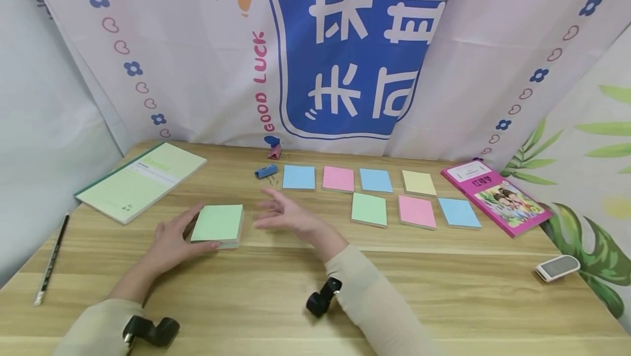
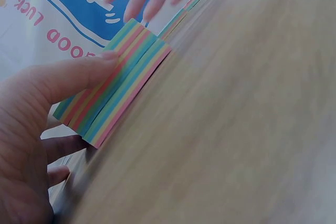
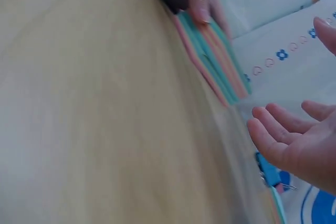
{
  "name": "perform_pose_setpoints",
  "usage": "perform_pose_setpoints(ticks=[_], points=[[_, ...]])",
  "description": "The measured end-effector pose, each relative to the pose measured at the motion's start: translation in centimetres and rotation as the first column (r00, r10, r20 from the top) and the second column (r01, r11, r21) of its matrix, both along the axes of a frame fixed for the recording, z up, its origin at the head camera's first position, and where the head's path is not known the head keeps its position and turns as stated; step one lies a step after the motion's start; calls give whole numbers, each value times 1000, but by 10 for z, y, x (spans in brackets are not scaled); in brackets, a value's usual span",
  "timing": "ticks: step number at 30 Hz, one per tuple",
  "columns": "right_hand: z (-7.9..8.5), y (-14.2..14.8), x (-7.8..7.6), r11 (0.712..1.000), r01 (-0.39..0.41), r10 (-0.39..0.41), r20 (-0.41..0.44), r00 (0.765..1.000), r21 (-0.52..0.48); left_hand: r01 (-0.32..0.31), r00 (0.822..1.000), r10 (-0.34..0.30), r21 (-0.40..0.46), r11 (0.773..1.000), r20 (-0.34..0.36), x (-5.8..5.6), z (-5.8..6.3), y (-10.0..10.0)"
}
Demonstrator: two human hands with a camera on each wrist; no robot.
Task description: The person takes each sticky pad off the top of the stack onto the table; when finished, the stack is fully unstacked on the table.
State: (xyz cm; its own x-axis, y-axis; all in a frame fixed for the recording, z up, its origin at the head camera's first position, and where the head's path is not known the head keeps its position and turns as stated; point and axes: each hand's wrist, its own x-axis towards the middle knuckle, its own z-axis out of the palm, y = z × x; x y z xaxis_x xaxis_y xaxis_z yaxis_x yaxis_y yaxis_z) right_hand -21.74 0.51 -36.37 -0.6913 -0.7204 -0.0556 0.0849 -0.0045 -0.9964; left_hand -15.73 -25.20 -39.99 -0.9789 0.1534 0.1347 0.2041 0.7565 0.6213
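Note:
On the table at centre left lies a thick stack of sticky notes [image 1: 217, 223] with a green sheet on top. Its side shows pink, yellow, blue and green layers in the left wrist view [image 2: 113, 85]. My left hand [image 1: 173, 238] grips this stack from its left side, thumb on the near edge and fingers round the far side. Just to the right of the stack, my right hand [image 1: 288, 214] hovers with fingers spread, holding nothing. In the right wrist view, a gap shows between the right hand [image 3: 302, 135] and the stack [image 3: 212, 59].
Several thin sticky-note pads, among them a green pad [image 1: 369, 210], lie in two rows at right. Behind are a blue binder clip [image 1: 267, 171] and a pink binder clip [image 1: 275, 151]. A notebook [image 1: 143, 181], pencil [image 1: 51, 260], pink book [image 1: 495, 197] and white-grey gadget [image 1: 558, 268] lie around.

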Motion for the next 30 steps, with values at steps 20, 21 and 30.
perform_pose_setpoints(ticks=[20,21,30], points=[[-26,-50,6,971,107,-27,-348,937,212,0,1000,0,6,1000,-10,-1,-1,2],[-26,-50,6,968,119,-34,-357,934,221,-1,1000,1,5,1000,-8,-1,-2,2],[-29,-49,4,946,194,-100,-336,936,260,-2,1000,2,2,1000,-9,0,0,1]])
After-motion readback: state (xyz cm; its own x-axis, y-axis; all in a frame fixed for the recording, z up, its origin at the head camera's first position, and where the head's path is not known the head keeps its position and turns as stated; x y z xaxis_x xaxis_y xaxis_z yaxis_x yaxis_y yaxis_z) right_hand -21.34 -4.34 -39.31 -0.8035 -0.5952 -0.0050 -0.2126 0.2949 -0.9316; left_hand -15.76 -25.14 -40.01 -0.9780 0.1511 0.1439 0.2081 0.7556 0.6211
